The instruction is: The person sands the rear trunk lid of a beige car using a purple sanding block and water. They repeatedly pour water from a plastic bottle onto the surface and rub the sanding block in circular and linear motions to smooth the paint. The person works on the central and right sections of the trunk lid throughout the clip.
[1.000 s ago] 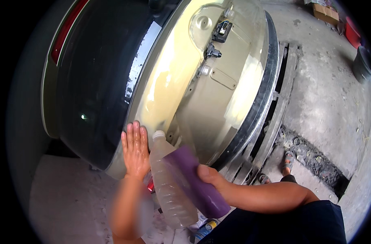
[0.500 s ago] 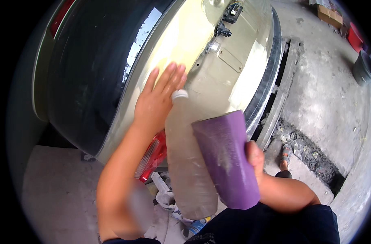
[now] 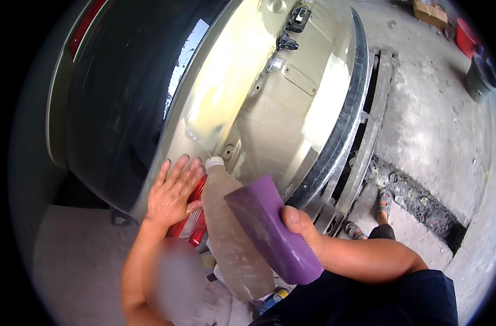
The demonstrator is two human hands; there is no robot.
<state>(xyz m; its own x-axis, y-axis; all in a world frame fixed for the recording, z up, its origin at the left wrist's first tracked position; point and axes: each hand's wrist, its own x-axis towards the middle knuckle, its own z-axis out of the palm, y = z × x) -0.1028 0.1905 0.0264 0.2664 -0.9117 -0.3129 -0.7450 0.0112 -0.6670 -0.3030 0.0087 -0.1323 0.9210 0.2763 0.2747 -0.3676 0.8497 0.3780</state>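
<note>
Pressing my open left hand (image 3: 174, 190) flat on the beige car panel (image 3: 248, 98) for feel, I clamp my right hand (image 3: 301, 225) around a purple block (image 3: 272, 236) and cloudy plastic bottle (image 3: 231, 233), keeping both ready.

Concrete workshop floor (image 3: 438, 125), stained and cracked, with a grated drainage channel (image 3: 411, 201) running across it. A red bucket (image 3: 465, 37), a dark bucket (image 3: 481, 79) and a cardboard box (image 3: 430, 12) stood at its far edge; sandalled feet (image 3: 384, 202) rested beside the channel.
</note>
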